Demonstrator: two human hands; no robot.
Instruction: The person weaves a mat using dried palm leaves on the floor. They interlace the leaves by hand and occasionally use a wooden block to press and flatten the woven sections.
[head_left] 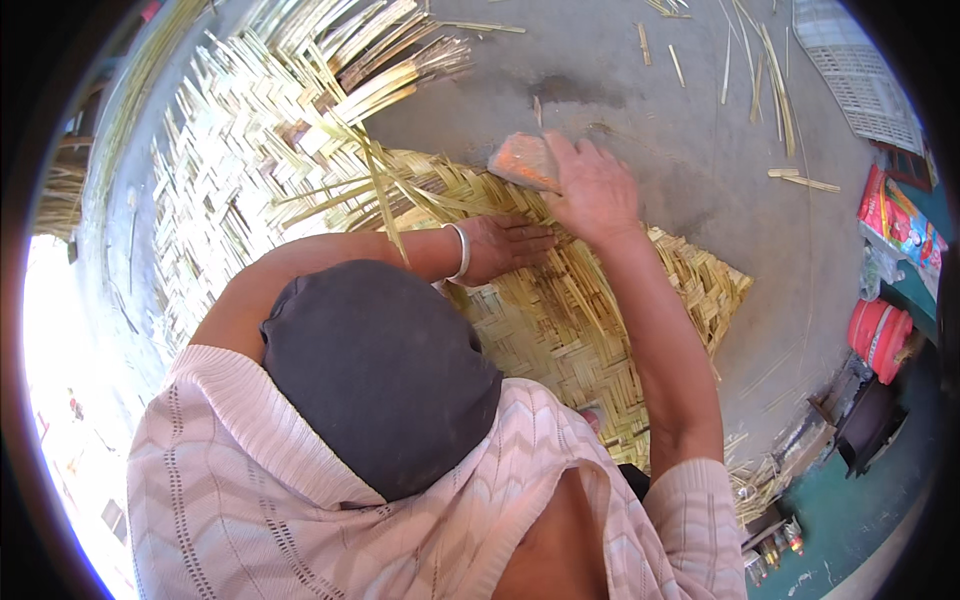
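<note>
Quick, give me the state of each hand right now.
Left hand: open, pressed flat on the woven mat, holding nothing.
Right hand: closed on an orange block at the mat's edge.

Loose bamboo strips (782, 100) scattered on grey concrete floor (640, 90). White slatted panel (860, 85) at upper right. Red container (880, 335) and colourful packet (897, 220) (both right edge).

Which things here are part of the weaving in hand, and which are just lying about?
In the job:
- woven mat, under both hands
- left hand, pressed flat on the mat
- right hand, holding an orange-speckled block at the mat's edge
- loose strips sticking up from the weave

Lying about:
- stray splints on the concrete
- red container
- colourful bag
- white grid panel
</note>
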